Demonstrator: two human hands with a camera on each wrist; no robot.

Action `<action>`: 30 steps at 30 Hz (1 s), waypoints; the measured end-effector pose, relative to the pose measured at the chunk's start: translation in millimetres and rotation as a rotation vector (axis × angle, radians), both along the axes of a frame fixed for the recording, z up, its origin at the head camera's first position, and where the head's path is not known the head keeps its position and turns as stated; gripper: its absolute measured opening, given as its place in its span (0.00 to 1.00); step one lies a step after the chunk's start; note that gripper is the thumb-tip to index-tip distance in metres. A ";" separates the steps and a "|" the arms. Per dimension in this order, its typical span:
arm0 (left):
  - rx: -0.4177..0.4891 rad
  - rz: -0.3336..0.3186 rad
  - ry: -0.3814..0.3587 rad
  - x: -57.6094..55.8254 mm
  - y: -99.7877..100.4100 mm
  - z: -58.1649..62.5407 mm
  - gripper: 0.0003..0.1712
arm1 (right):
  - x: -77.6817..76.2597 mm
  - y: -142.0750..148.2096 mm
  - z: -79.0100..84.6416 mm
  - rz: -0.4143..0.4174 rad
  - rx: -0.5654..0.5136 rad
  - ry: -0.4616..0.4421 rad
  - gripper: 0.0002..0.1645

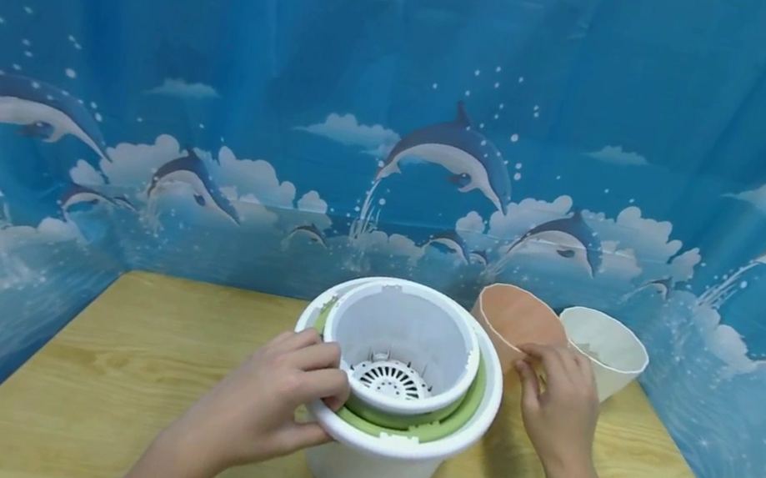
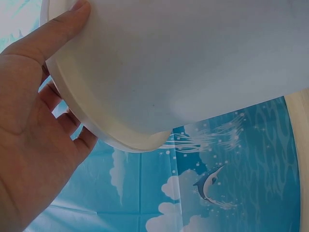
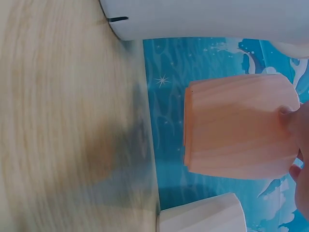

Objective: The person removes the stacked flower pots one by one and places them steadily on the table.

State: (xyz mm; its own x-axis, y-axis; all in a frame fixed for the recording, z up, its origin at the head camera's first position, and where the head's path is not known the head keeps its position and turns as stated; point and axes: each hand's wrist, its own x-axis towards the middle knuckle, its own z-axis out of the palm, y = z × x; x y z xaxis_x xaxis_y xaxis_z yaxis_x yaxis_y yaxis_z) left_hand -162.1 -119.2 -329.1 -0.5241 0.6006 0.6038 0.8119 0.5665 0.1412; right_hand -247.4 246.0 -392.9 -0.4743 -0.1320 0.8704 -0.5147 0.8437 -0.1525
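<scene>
My left hand [image 1: 285, 392] grips the near left rim of a large white flower pot [image 1: 374, 474], thumb against the outer wall and fingers over the edge. Nested inside that pot are a green pot [image 1: 471, 406] and a smaller white pot [image 1: 405, 332] with a slotted bottom. To their right, my right hand [image 1: 561, 404] pinches the rim of an orange flower pot [image 1: 519, 323]. In the right wrist view the orange pot [image 3: 241, 128] shows its base raised, with blue backdrop between it and the wooden table.
A white faceted pot [image 1: 619, 350] stands at the back right, just beyond my right hand. The wooden table [image 1: 126, 365] ends at a blue dolphin-print curtain [image 1: 293, 46], which also runs along both sides.
</scene>
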 end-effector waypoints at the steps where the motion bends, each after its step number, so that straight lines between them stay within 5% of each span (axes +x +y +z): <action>1: 0.000 -0.001 0.002 0.0 -0.3 -0.1 0.19 | -1.0 0.4 -1.6 -0.001 0.001 -0.003 0.13; 30: 0.005 -0.009 0.000 -0.3 -1.4 0.3 0.19 | -8.3 6.6 -19.6 -0.028 0.063 -0.071 0.16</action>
